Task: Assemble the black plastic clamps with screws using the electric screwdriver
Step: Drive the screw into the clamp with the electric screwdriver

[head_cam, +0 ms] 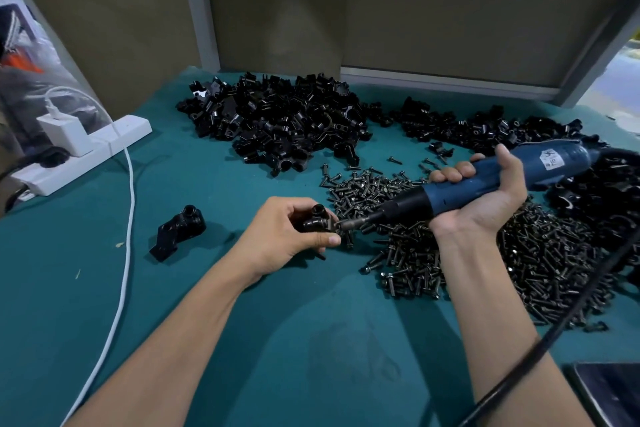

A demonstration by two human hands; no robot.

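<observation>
My left hand grips a black plastic clamp just above the green table. My right hand is wrapped round the blue electric screwdriver, which lies almost level and points left. Its bit tip meets a screw at the clamp's right side. A finished-looking black clamp lies on the table to the left. A big heap of dark screws spreads under and to the right of my right hand. Piles of loose black clamp parts fill the back of the table.
A white power strip with a charger sits at the left edge, and its white cable runs toward me. The screwdriver's black cord crosses my right forearm. A dark phone lies at the bottom right. Brown panels wall the back.
</observation>
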